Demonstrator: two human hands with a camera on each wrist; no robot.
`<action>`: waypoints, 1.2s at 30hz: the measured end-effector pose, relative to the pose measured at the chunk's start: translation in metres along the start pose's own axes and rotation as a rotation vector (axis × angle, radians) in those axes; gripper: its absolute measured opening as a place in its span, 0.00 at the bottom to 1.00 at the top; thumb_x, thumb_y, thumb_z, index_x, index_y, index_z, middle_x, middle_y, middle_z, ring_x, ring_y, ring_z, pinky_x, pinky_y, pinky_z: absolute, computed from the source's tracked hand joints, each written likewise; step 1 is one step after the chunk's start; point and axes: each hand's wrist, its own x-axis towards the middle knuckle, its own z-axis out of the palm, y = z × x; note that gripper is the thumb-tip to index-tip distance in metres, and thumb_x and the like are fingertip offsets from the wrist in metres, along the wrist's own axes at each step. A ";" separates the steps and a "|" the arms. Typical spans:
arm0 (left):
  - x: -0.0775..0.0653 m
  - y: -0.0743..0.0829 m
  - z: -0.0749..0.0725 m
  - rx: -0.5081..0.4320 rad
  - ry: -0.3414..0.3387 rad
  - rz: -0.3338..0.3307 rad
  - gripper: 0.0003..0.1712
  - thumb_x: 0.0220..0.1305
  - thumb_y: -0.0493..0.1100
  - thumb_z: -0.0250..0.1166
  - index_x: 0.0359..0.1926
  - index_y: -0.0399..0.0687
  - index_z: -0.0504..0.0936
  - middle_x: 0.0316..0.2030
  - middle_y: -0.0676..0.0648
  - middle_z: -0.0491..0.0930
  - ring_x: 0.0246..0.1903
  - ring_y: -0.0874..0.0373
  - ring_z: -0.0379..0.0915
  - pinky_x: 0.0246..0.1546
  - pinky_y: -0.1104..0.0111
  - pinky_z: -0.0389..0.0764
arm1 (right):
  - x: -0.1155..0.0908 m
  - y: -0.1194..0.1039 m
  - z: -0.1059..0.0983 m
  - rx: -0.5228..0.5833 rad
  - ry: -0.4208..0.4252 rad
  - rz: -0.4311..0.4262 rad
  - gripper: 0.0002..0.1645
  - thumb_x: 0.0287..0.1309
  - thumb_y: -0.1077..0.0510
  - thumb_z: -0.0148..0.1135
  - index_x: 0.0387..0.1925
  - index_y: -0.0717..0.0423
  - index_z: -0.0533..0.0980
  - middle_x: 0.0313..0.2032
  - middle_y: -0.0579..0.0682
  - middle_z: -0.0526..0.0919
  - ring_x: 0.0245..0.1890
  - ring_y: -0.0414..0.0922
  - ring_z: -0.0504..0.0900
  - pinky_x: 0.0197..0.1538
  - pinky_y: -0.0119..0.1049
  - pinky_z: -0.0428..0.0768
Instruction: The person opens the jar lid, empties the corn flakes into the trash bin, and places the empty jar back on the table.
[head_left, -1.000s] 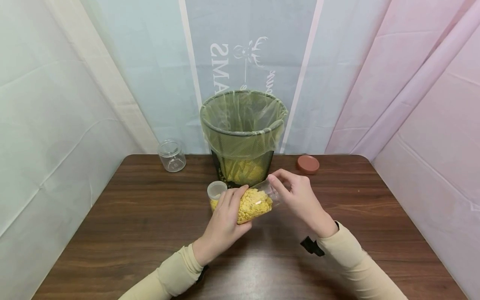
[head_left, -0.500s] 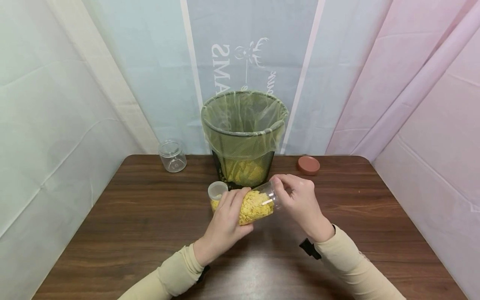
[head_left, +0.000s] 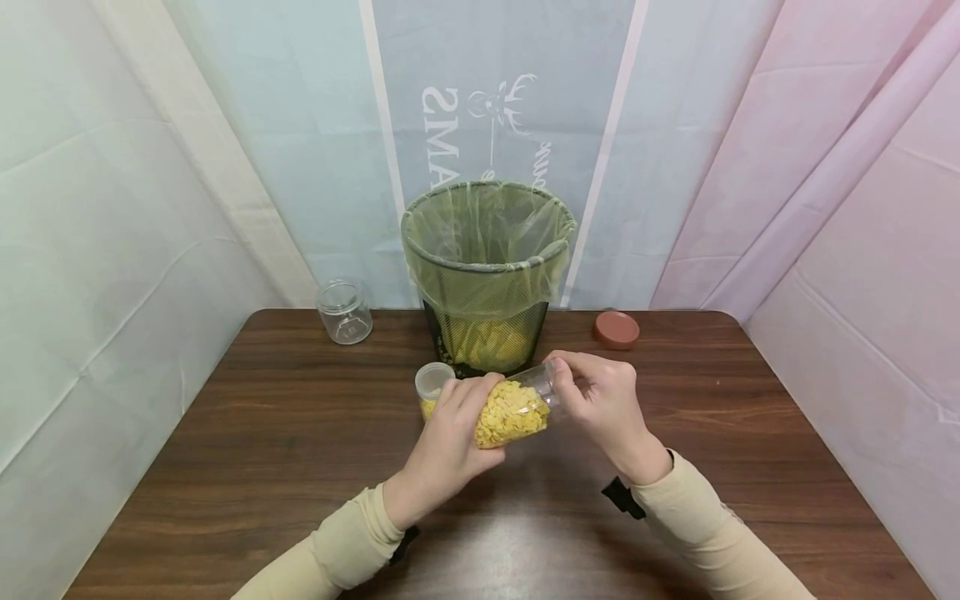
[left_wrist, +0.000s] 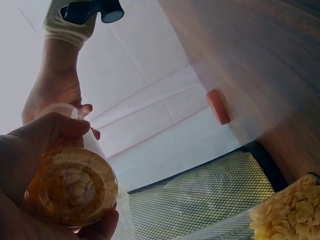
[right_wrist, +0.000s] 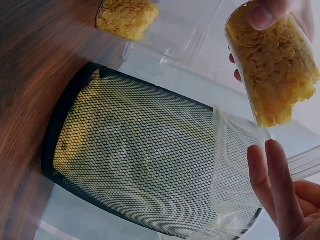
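Observation:
My left hand (head_left: 446, 446) grips a clear jar of yellow flakes (head_left: 512, 412), tilted with its mouth toward the right. Its flat base faces the camera in the left wrist view. At the mouth end, my right hand (head_left: 603, 408) holds the clear rim with curled thumb and fingers. Two of its fingers (right_wrist: 280, 180) show extended by the ridged neck in the right wrist view. A second jar of flakes (head_left: 434, 381) stands upright just behind my left hand, which partly hides it.
A black mesh bin (head_left: 487, 329) with a thin plastic liner (head_left: 487, 287) stands behind the hands, yellow stuff visible low inside. An empty clear jar (head_left: 345, 312) is at the back left. The red-brown lid (head_left: 617, 330) lies back right on the wooden table (head_left: 300, 450).
My right hand has shifted slightly right and down at the jar's mouth, its fingers curling more round the rim. The left hand and its jar have barely moved.

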 end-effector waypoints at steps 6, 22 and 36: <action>0.003 0.000 -0.005 -0.049 -0.041 -0.038 0.45 0.25 0.38 0.77 0.55 0.45 0.74 0.43 0.51 0.79 0.40 0.58 0.72 0.42 0.67 0.70 | 0.000 0.000 0.000 -0.002 0.013 -0.027 0.13 0.55 0.59 0.53 0.26 0.53 0.83 0.21 0.42 0.82 0.17 0.30 0.71 0.20 0.23 0.69; 0.005 0.000 -0.014 -0.350 -0.253 -0.287 0.42 0.30 0.44 0.79 0.55 0.55 0.76 0.38 0.58 0.80 0.35 0.64 0.72 0.36 0.72 0.75 | 0.003 0.004 -0.001 0.057 0.065 -0.310 0.22 0.62 0.52 0.45 0.34 0.61 0.82 0.28 0.51 0.86 0.21 0.37 0.79 0.22 0.29 0.75; 0.002 0.004 -0.016 -0.430 -0.301 -0.343 0.41 0.33 0.45 0.78 0.55 0.58 0.75 0.40 0.58 0.80 0.36 0.65 0.73 0.38 0.71 0.76 | 0.000 0.006 -0.001 0.146 0.025 -0.359 0.26 0.68 0.49 0.41 0.37 0.63 0.81 0.32 0.53 0.85 0.29 0.44 0.83 0.33 0.32 0.79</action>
